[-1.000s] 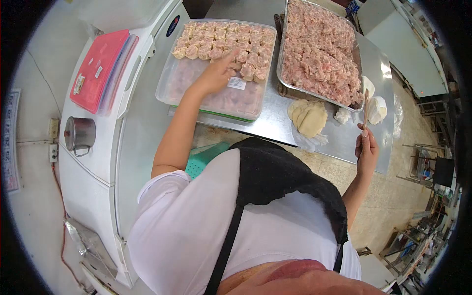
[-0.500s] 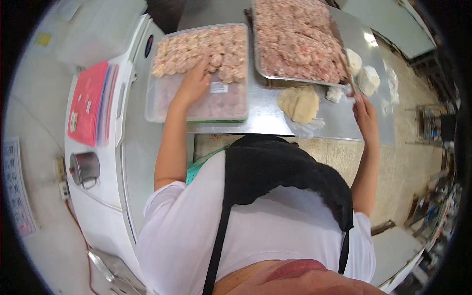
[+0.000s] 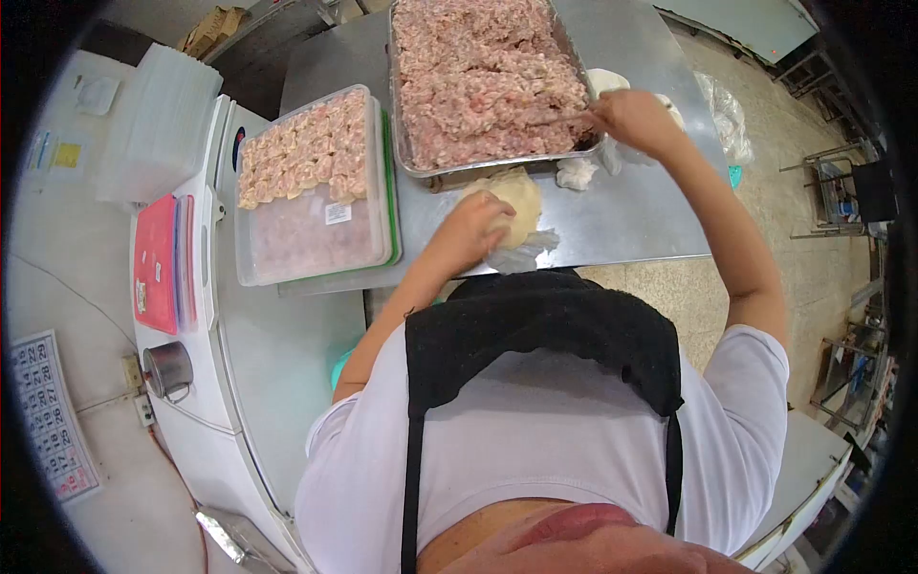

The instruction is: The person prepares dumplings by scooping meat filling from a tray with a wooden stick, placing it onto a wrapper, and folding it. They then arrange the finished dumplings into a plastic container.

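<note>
My left hand [image 3: 475,228] is at a stack of round yellowish dough wrappers [image 3: 519,203], its fingers curled and closed at the stack's edge. My right hand [image 3: 631,120] is closed around a thin flat wooden stick [image 3: 562,119], whose far end reaches into raw minced meat [image 3: 488,77]. The mince fills a large metal tray [image 3: 502,164]. To the left, a clear plastic tray [image 3: 296,256] holds rows of meat-filled dumplings [image 3: 308,153] across its far half, with a white label [image 3: 338,212] near them.
The trays rest on a steel table [image 3: 650,215]. White wrapped bundles [image 3: 609,81] and a crumpled white piece [image 3: 576,173] lie near the meat tray. Clear plastic [image 3: 524,253] lies under the wrappers. A white freezer [image 3: 277,383] with a metal mug [image 3: 168,368] stands left.
My left hand has moved from the dumplings to the wrapper stack. My right hand has brought the stick from the tray's near right corner into the mince. The view has shifted.
</note>
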